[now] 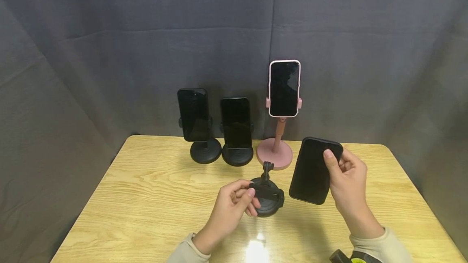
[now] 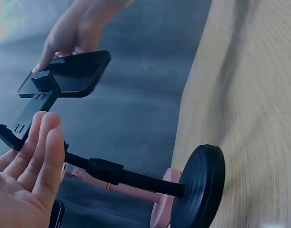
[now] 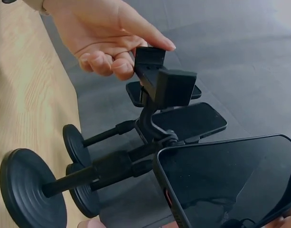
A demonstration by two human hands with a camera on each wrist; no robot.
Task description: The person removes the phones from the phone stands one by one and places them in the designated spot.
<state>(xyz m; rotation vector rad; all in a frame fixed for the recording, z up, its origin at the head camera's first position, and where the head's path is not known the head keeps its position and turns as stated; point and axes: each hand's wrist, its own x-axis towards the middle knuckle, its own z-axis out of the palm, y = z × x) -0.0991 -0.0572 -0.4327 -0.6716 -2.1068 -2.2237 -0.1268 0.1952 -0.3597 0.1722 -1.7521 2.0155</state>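
My left hand (image 1: pixel 230 206) pinches one end of the clamp (image 1: pixel 266 192) on a black phone stand between thumb and fingers. The stand's round base (image 2: pixel 202 185) rests on the table, and its clamp has no phone in it. To the right, my right hand (image 1: pixel 347 180) grips a black phone (image 1: pixel 310 173) by its upper edge, thumb on the screen. That phone is held in the air, tilted, beside the clamp. In the right wrist view the clamp's facing end (image 3: pixel 176 88) stands apart from the phone.
Behind stand two black stands holding dark phones (image 1: pixel 194 115) (image 1: pixel 236 123) and a taller pink stand (image 1: pixel 274 153) holding a pink-cased phone (image 1: pixel 284 88). A grey curtain (image 1: pixel 146 52) hangs behind the wooden table (image 1: pixel 146 198).
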